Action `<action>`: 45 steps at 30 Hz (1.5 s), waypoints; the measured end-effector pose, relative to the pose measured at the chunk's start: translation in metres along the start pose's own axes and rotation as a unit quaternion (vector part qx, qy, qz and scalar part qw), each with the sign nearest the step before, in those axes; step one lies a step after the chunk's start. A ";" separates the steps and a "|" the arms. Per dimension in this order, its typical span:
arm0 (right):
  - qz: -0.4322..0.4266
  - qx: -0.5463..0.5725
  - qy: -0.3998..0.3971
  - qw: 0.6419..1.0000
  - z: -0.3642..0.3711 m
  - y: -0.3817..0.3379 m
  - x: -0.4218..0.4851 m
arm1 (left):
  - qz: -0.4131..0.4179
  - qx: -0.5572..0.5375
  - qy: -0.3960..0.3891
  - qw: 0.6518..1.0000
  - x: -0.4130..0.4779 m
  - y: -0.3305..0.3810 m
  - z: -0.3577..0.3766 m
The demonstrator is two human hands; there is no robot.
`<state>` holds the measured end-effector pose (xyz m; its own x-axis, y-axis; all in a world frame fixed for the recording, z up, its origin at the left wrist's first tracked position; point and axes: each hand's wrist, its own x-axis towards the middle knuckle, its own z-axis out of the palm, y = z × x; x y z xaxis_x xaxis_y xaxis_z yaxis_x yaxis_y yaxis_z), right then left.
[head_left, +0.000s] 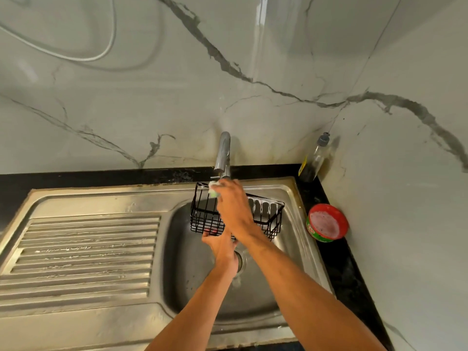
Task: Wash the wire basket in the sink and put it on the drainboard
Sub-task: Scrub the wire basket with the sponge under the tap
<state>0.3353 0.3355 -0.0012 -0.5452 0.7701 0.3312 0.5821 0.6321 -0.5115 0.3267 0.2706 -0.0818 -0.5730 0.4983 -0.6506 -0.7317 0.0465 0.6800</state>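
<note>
1. Two hands work apart on one thing — your left hand (219,240) grips the black wire basket (268,221) from below, holding it above the stainless steel sink (192,287) bowl so suds drip in.
2. Your right hand (234,206) pinches a soapy green sponge (213,191) against the far rim, under the chrome tap (222,153).
3. Foam clings to the wires — rinsing is likely next; the ribbed drainboard (88,249) waits on your left.

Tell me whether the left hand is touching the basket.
Touching. The head view shows the left hand gripping the basket at its near bottom edge, fingers curled round the wires.
</note>
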 end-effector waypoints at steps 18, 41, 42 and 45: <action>-0.029 -0.024 -0.057 0.998 0.003 0.009 -0.031 | -0.017 -0.034 -0.006 0.999 0.009 -0.001 -0.024; -0.009 -0.035 0.012 0.999 -0.020 0.026 -0.046 | 0.002 -0.112 0.070 0.991 0.006 0.037 -0.047; -0.039 -0.029 0.009 0.999 -0.021 0.027 -0.050 | 0.003 -0.113 0.073 0.991 0.007 0.040 -0.046; 0.047 0.008 0.056 0.997 -0.025 0.043 -0.043 | 0.003 -0.110 0.081 0.991 0.005 0.044 -0.043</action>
<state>0.3987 0.3318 -0.0180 -0.4177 0.8309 0.3676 0.6165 0.5564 -0.5570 0.2755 0.2382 -0.0696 -0.6167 0.3524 -0.7039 -0.7803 -0.1559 0.6057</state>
